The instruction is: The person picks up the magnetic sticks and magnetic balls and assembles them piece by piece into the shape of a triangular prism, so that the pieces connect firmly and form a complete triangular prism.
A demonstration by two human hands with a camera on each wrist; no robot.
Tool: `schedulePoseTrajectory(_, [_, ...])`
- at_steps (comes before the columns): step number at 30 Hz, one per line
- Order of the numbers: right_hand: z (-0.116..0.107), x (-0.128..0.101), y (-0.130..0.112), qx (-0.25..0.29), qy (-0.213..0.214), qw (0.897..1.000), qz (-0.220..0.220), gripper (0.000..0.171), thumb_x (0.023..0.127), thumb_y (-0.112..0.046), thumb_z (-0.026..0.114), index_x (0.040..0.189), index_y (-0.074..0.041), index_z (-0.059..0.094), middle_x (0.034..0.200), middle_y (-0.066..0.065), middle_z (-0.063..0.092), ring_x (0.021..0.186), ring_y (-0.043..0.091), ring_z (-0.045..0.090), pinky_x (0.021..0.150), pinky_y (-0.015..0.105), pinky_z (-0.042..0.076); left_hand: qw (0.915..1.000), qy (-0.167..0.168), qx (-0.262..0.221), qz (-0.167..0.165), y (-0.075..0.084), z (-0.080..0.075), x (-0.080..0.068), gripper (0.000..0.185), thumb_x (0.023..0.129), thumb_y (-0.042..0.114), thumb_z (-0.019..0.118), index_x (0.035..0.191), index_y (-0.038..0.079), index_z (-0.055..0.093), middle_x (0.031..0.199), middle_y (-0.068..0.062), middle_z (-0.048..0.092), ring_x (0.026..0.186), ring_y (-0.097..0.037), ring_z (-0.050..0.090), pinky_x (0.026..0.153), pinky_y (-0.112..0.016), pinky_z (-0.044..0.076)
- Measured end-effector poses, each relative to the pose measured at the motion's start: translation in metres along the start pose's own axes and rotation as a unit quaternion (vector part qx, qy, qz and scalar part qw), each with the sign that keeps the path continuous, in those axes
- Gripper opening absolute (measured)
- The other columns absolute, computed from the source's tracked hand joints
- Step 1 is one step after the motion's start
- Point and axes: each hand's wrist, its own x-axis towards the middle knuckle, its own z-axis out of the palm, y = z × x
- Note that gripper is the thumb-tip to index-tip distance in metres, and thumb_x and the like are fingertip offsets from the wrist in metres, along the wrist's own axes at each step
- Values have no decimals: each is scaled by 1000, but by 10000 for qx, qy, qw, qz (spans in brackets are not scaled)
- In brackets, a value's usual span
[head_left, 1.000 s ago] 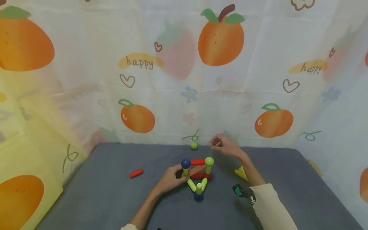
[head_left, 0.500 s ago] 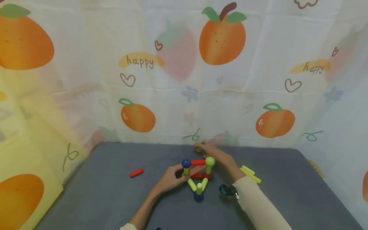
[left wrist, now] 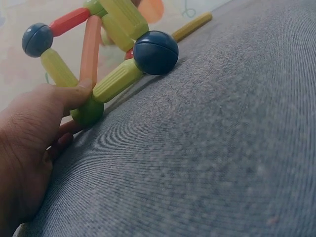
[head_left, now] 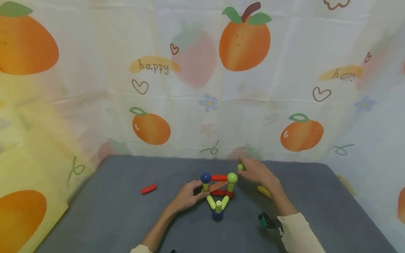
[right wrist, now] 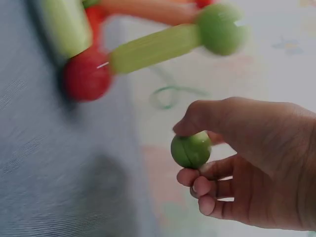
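A frame of coloured rods and balls stands mid-table, with a blue ball (head_left: pixel 205 177) and a light green ball (head_left: pixel 232 177) on its upper corners and a red rod (head_left: pixel 219 178) between them. My left hand (head_left: pixel 186 196) grips its lower left corner; in the left wrist view the thumb and fingers hold the green corner ball (left wrist: pixel 89 112). To the right of the frame, my right hand (head_left: pixel 257 173) pinches a loose green ball (right wrist: pixel 191 149) between thumb and fingers, above the table. At the front, a short yellow-green rod (head_left: pixel 218 206) stands upright on a blue ball (head_left: pixel 217 215).
A loose red rod (head_left: pixel 148 189) lies left of the frame. Beyond the right forearm lies a yellow rod (head_left: pixel 264 192), partly covered by the arm. The grey table (head_left: pixel 104 211) ends at a fruit-printed cloth (head_left: pixel 190 123) at the back.
My right hand has reached to the back of the table, picked up the loose green ball there and brought it back to the right. My left hand stays on the frame.
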Motion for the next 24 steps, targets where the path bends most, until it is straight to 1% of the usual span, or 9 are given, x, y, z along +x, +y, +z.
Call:
schedulePoseTrajectory(3, [-16, -14, -9, 182, 232, 9994, 183, 27, 101, -20, 59, 123, -4, 58, 98, 7, 67, 76, 16, 56, 70, 35, 48, 10000, 14, -75, -6, 1, 1, 1, 18, 100, 35, 71, 112, 22, 72, 107, 2, 73, 103, -15, 67, 93, -35, 51])
schedulePoseTrajectory(7, [-32, -31, -27, 237, 296, 9987, 334, 34, 103, -25, 54, 130, -5, 54, 86, 4, 59, 71, 16, 52, 66, 33, 43, 9998, 72, -205, -14, 3, 1, 0, 17, 99, 33, 73, 112, 21, 73, 107, 1, 74, 102, -13, 66, 93, -33, 51])
schedulePoseTrajectory(9, [-39, -39, -37, 270, 258, 9992, 140, 31, 102, -23, 56, 128, -6, 54, 81, 3, 54, 67, 15, 49, 63, 31, 41, 9997, 83, -205, 33, 2, 2, 0, 18, 99, 32, 73, 113, 21, 73, 107, 1, 74, 103, -14, 67, 94, -34, 52])
schedulePoseTrajectory(10, [-42, -43, -41, 281, 204, 9994, -64, 29, 101, -20, 57, 127, -6, 54, 79, 2, 53, 65, 14, 48, 62, 30, 40, 9998, 91, -194, 47, 2, 2, -1, 18, 99, 32, 73, 113, 22, 73, 109, 1, 75, 104, -15, 68, 95, -35, 52])
schedulePoseTrajectory(13, [-48, -51, -56, 385, -243, 9948, -911, 26, 98, -10, 63, 123, -6, 58, 89, 0, 60, 72, 10, 51, 67, 28, 46, 9997, 82, -222, 116, 0, 3, -1, 18, 98, 33, 74, 113, 22, 74, 109, 1, 76, 107, -17, 70, 97, -37, 53])
schedulePoseTrajectory(17, [-45, -56, -72, 636, -1187, 9746, -1788, 31, 98, -7, 66, 128, -12, 61, 112, -1, 66, 90, 6, 60, 82, 31, 55, 9991, 39, -332, 254, -1, 3, 0, 17, 98, 34, 75, 111, 23, 74, 108, 2, 76, 106, -14, 69, 98, -34, 52])
schedulePoseTrajectory(19, [-39, -56, -78, 788, -1577, 9629, -2044, 33, 100, -10, 66, 132, -15, 61, 122, 0, 67, 95, 3, 62, 87, 31, 57, 9985, 83, -407, 367, -2, 2, 0, 19, 98, 31, 75, 113, 21, 75, 109, 0, 77, 106, -15, 70, 97, -33, 53])
schedulePoseTrajectory(21, [-34, -56, -83, 886, -1809, 9547, -2192, 34, 102, -15, 66, 135, -17, 60, 126, 1, 67, 93, 2, 63, 86, 29, 57, 9980, 131, -425, 445, -2, 2, 0, 20, 98, 29, 76, 115, 20, 75, 111, 0, 77, 107, -16, 71, 97, -33, 54])
schedulePoseTrajectory(24, [-28, -56, -87, 876, -1899, 9524, -2216, 36, 102, -18, 68, 137, -16, 59, 129, 0, 67, 88, 0, 62, 83, 27, 57, 9977, 129, -425, 512, -2, 2, 0, 21, 98, 28, 75, 118, 20, 75, 112, -1, 77, 108, -18, 71, 97, -34, 55])
